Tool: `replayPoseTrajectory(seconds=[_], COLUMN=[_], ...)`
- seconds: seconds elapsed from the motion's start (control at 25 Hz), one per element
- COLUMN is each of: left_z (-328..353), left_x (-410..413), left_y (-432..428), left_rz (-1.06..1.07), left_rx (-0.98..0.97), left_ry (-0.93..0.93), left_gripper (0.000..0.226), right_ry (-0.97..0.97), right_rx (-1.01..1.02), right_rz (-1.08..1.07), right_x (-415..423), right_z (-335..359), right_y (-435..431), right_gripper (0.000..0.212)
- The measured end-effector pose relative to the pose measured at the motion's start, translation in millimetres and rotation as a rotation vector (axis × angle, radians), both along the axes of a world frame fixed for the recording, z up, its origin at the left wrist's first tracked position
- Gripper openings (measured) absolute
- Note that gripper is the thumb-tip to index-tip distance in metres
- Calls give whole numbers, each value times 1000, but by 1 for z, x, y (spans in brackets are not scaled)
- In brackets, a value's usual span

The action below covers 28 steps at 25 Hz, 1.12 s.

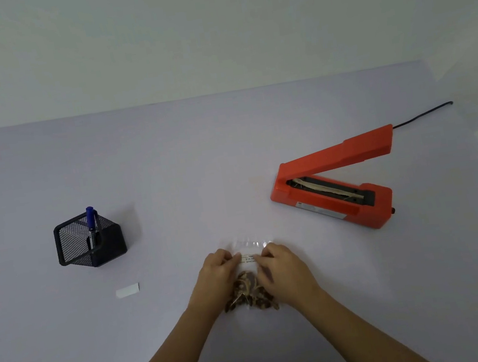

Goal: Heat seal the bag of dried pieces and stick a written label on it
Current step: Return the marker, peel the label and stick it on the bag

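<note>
A clear plastic bag (248,244) lies flat on the table in front of me, with brown dried pieces (249,294) bunched in its near end. A small white label (248,258) with dark writing sits on the bag's middle. My left hand (217,271) holds the label's left end with its fingertips. From the other side my right hand (277,267) presses the label's right end, fingers bent over the bag. The orange heat sealer (333,186) stands to the right with its arm raised.
A black mesh pen holder (89,240) with a blue marker (92,224) stands at the left. A white paper strip (127,290) lies on the table near it. The sealer's black cord (425,114) runs off to the back right. The table's right edge slants close behind the sealer.
</note>
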<state>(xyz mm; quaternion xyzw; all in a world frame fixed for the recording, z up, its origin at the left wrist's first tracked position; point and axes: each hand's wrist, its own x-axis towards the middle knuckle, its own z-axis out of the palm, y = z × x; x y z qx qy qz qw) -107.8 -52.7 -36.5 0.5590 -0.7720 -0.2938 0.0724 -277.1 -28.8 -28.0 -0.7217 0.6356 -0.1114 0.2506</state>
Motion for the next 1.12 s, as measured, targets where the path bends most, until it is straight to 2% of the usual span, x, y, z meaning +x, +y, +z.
replayPoseTrajectory(seconds=[0.08, 0.16, 0.32, 0.44, 0.52, 0.64, 0.88, 1.0, 1.12], left_z=[-1, 0, -1, 2, 5, 5, 8, 8, 8], left_x=[6, 8, 10, 7, 5, 4, -3, -5, -7], left_y=[2, 3, 11, 14, 15, 17, 20, 22, 22], left_rz=[-63, -62, -113, -129, -114, -61, 61, 18, 3], left_rx=[-5, -27, -76, -99, -84, -50, 20, 7, 18], left_ry=[-3, 15, -36, -78, -85, -85, -13, -48, -71], left_gripper=[38, 34, 50, 45, 42, 45, 58, 54, 64], right_ry=[15, 3, 18, 104, 144, 162, 94, 73, 146], right_rx=[-43, -58, -62, -41, -32, -47, -39, 18, -21], right_rz=[-26, -55, -65, -49, -36, -9, -58, -32, -26], right_x=[3, 6, 9, 11, 12, 12, 9, 10, 11], right_z=[-3, -5, -8, -5, -3, -2, -6, -8, -11], right_y=[6, 9, 16, 17, 15, 16, 15, 16, 16], right_gripper=[29, 29, 35, 41, 42, 32, 35, 43, 41])
